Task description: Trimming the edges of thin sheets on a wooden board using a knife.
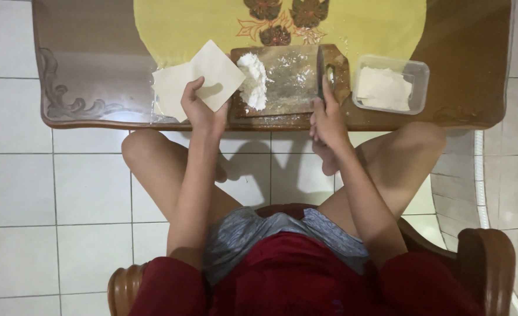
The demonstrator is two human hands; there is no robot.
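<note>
My left hand (200, 108) holds up a thin, pale square dough sheet (217, 75) by its near corner, just left of a wooden cutting board (294, 88). More pale sheets (168, 88) lie flat on the table under it. A heap of white flour (253, 82) sits on the board's left part. My right hand (328, 114) grips a knife (320, 73) whose dark blade lies along the right side of the board, pointing away from me.
A clear plastic container (418, 73) with pale dough sheets stands at the right on the brown wooden table (95, 70). A yellow cloth (177, 26) with a flower pattern covers the far middle. My knees are under the table edge; white tiled floor lies below.
</note>
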